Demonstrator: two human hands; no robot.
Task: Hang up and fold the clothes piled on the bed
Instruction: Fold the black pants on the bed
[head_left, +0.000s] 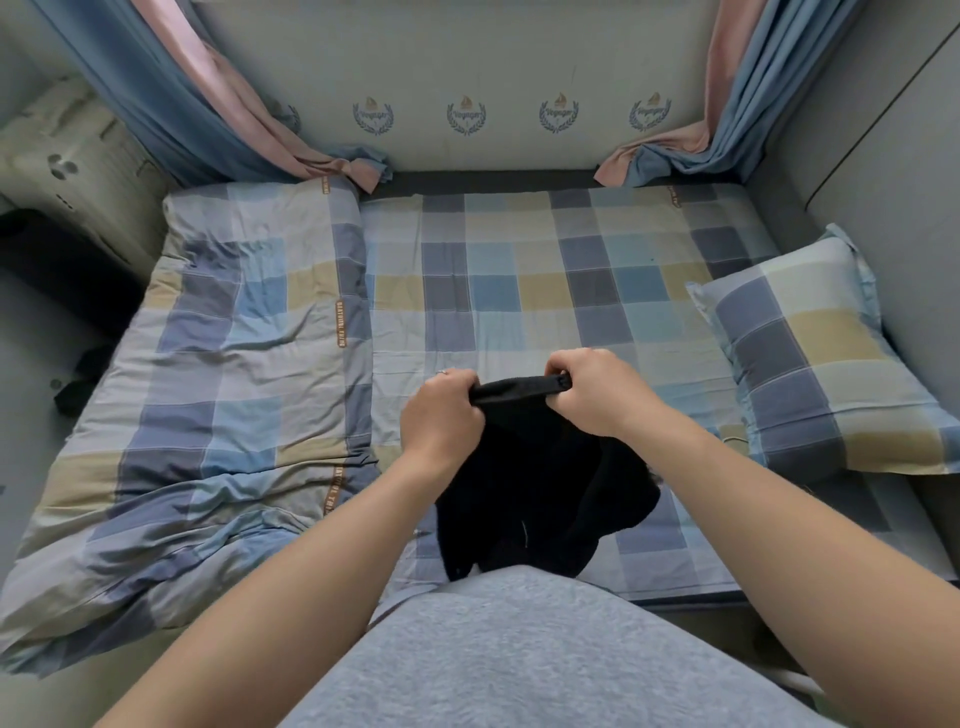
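Head: black garment hangs, seemingly lengthwise.

One view only: head-worn wide-angle, edges bowed. Stands at the long side of the bed, faces forward and steeply down toward the padded wall panel. Close range: left hand and right hand, both gripping a black garment, sit mid-frame; wearer's grey top fills the bottom. Frame left: quilt. Frame right: pillow.

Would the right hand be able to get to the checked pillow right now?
Probably yes: the pillow lies just right of the right hand with only bare sheet between, though that hand grips the black garment.
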